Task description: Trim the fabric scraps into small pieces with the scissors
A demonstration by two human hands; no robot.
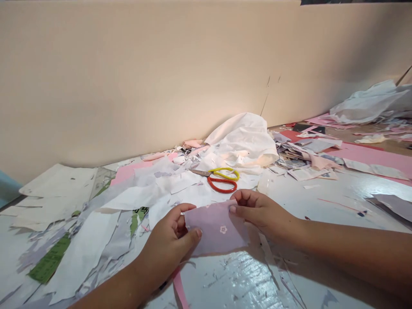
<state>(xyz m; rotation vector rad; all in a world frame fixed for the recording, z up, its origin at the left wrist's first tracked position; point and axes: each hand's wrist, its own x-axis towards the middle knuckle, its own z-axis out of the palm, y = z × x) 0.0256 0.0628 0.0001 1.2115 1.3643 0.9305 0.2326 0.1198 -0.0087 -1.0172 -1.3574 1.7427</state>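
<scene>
Between my two hands is a small lilac piece of fabric [215, 234] with a white flower print, held up a little above the table. My left hand [180, 240] pinches its left edge between thumb and fingers. At its upper right corner, my right hand [254, 210] grips it with thumb and forefinger. Just beyond the piece lie scissors [222, 184] with one yellow and one red handle loop, their blades pointing left. Neither hand touches them.
Cut scraps [119, 206] in white, lilac and green cover the left side of the table. A crumpled white cloth [246, 137] sits against the beige wall [144, 77]. Small stacked pieces [309, 154] and a pink sheet [370, 156] lie on the right.
</scene>
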